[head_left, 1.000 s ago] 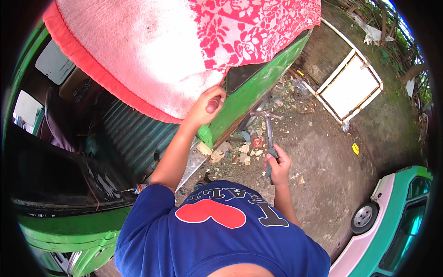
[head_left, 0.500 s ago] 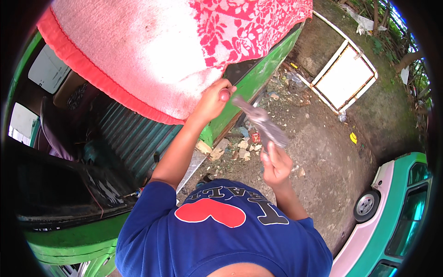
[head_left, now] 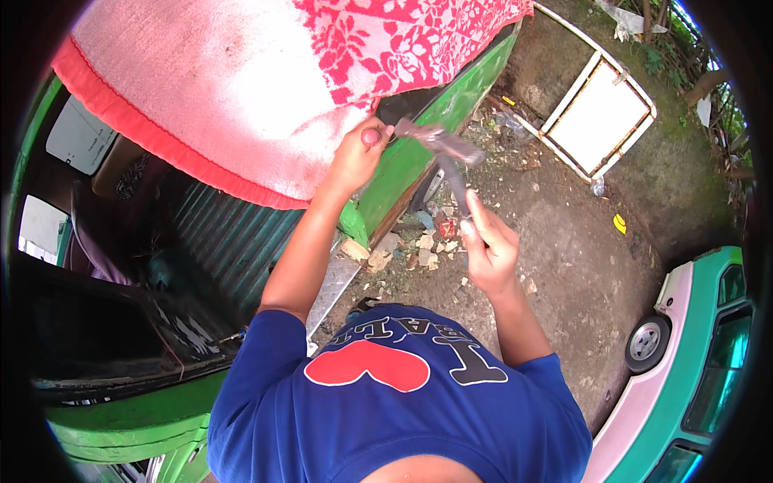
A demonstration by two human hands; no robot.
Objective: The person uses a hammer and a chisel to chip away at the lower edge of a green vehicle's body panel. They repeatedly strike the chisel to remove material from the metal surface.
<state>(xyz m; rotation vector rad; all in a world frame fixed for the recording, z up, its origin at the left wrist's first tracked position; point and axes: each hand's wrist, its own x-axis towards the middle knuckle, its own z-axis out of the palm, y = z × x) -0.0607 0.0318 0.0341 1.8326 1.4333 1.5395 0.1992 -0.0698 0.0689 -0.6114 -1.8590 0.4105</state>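
My left hand [head_left: 354,165] is closed around a tool with a rounded reddish handle end [head_left: 370,138]. It is against the green panel edge [head_left: 427,153], by the red and white patterned blanket [head_left: 322,72]. The tool's working end is hidden, so I cannot tell its kind. My right hand [head_left: 493,251] grips the dark handle of a hammer [head_left: 452,173]. The hammer's metal head is blurred and points toward my left hand, just right of the tool. Whether the head touches the tool, I cannot tell.
Broken chips and litter [head_left: 415,249] lie on the ground below the panel. A rusty white metal frame [head_left: 600,121] leans at the upper right. On the lower right stands a green and pink vehicle [head_left: 684,338]. A ribbed vehicle floor [head_left: 233,229] is at the left.
The hammer has swung up and left, its head now closer to the tool in my left hand. In the picture, my left hand and the panel have shifted slightly up and left.
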